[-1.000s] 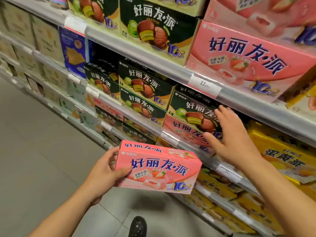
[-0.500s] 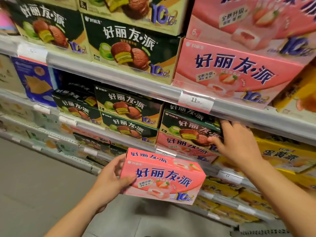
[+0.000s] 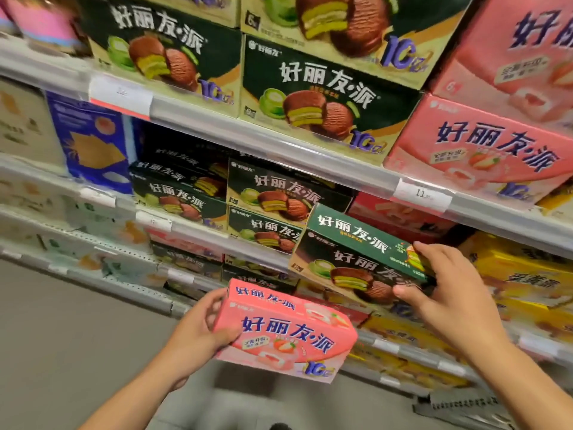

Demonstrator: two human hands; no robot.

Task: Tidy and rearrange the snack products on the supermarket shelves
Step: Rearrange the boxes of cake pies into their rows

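Note:
My left hand [image 3: 198, 332] grips the left end of a pink strawberry pie box [image 3: 286, 330], held in front of the lower shelves. My right hand [image 3: 446, 293] grips the right end of a dark green matcha pie box [image 3: 356, 259], which is tilted and pulled partly out from the middle shelf. Behind it, a red-pink box [image 3: 400, 217] lies in the gap on that shelf.
Stacks of dark green pie boxes [image 3: 279, 193] fill the middle shelf to the left. Large green boxes [image 3: 316, 97] and pink boxes [image 3: 483, 144] stand on the upper shelf [image 3: 279, 141]. Yellow boxes [image 3: 527, 274] sit at the right, a blue box [image 3: 93, 144] at the left.
My right hand has taken hold of the green box and drawn it off the stack toward me. The pink box stays in my left hand; the view tilted upward.

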